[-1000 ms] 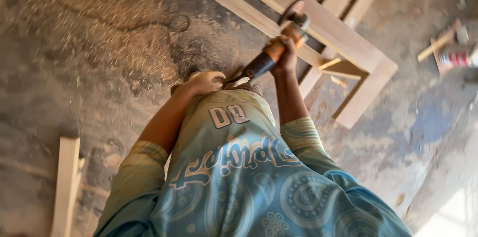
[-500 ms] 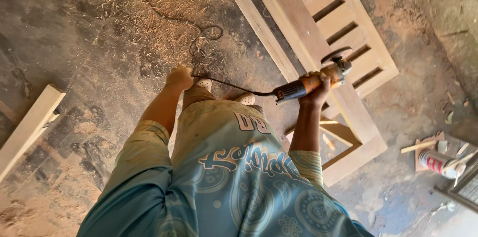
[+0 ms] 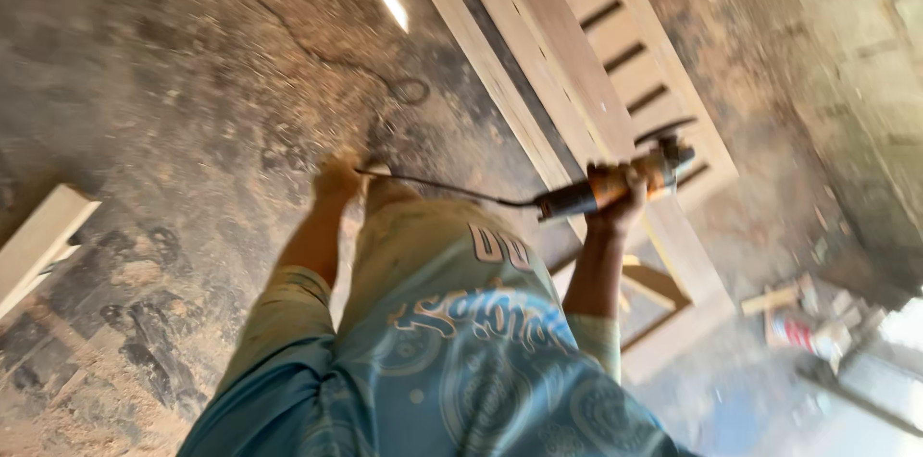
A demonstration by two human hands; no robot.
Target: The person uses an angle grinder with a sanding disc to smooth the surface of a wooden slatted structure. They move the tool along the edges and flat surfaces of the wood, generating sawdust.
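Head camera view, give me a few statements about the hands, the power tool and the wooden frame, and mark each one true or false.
1. The right hand grips an orange power tool. True.
2. The left hand also grips the tool's body. False: it is away from the tool, at the black cord that trails from the tool's rear.
3. A slatted wooden frame lies on the floor under the tool. True.
4. The floor is clean tile. False: it is rough and strewn with sawdust.
5. A pale wooden plank lies at the left edge of the view. True.
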